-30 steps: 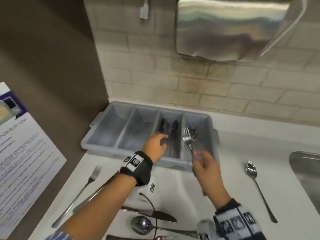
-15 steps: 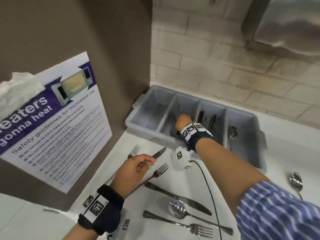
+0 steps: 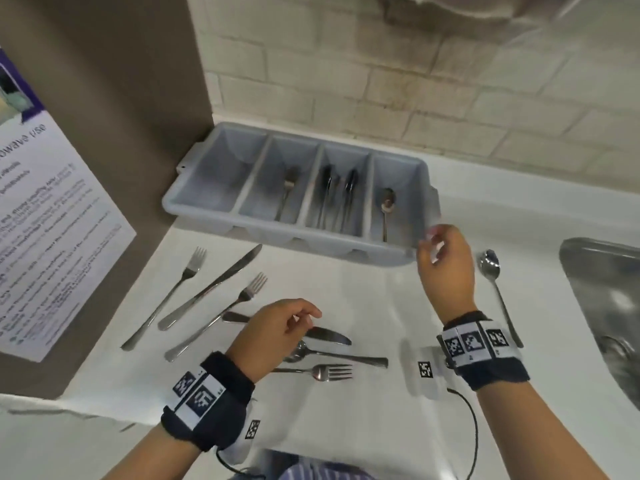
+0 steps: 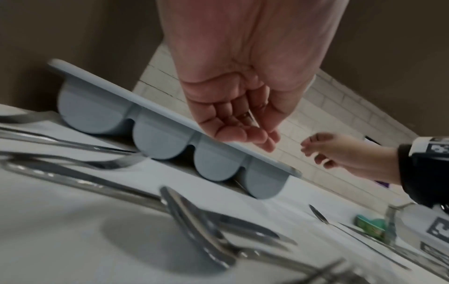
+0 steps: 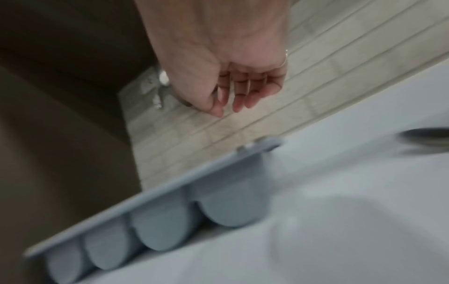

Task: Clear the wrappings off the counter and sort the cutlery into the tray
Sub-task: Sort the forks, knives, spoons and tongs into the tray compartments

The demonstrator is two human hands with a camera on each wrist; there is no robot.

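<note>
Having dropped a fork (image 3: 286,194) into the tray (image 3: 221,210), the right hand (image 3: 446,268) had pulled back, loose and empty, while the left hand (image 3: 273,332) hovered, fingers relaxed, over the knife (image 3: 329,336) and remaining cutlery on the counter (image 3: 381,299); sorting looked about half finished.

Fork (image 3: 286,192) now in tray (image 3: 398,252)

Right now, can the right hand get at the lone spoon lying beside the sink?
Probably yes: the right hand hovers empty just left of the spoon, and nothing lies between them on the counter.
</note>
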